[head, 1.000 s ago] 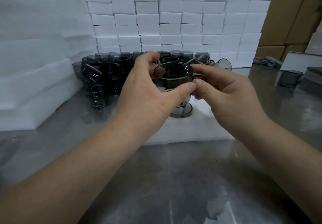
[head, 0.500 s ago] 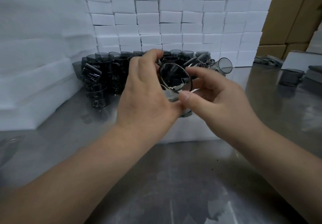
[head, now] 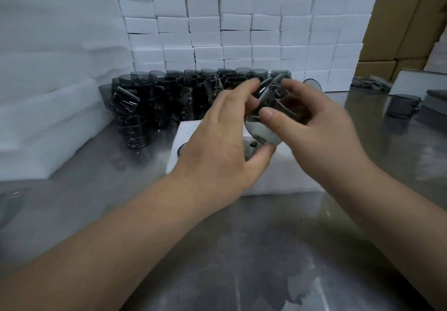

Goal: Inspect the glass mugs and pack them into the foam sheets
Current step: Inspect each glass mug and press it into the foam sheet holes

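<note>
Your left hand (head: 225,146) and right hand (head: 324,127) both grip the tilted glass mug (head: 264,130) just above the foam sheet (head: 185,129) on the surface (head: 242,250), so right its axis, then lower straight down.

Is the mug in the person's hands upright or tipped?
Tipped: the held mug lies slanted between left hand and right hand, one round end facing the camera.
</note>
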Action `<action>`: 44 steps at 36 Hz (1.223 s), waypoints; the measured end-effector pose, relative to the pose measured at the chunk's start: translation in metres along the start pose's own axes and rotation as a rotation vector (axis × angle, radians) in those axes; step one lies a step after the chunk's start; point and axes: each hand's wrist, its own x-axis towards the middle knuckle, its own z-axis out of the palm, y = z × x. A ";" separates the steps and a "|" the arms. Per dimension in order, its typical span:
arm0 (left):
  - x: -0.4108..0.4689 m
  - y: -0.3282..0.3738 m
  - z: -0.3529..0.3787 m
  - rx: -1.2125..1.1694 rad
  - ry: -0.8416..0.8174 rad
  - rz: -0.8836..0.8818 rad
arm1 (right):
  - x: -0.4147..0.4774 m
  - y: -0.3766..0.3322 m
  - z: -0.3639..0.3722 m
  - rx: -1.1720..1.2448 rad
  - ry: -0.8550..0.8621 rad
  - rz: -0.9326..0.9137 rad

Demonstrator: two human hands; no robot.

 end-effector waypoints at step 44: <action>0.006 -0.017 0.002 0.664 -0.583 -0.357 | 0.015 0.006 -0.017 -0.762 -0.214 0.137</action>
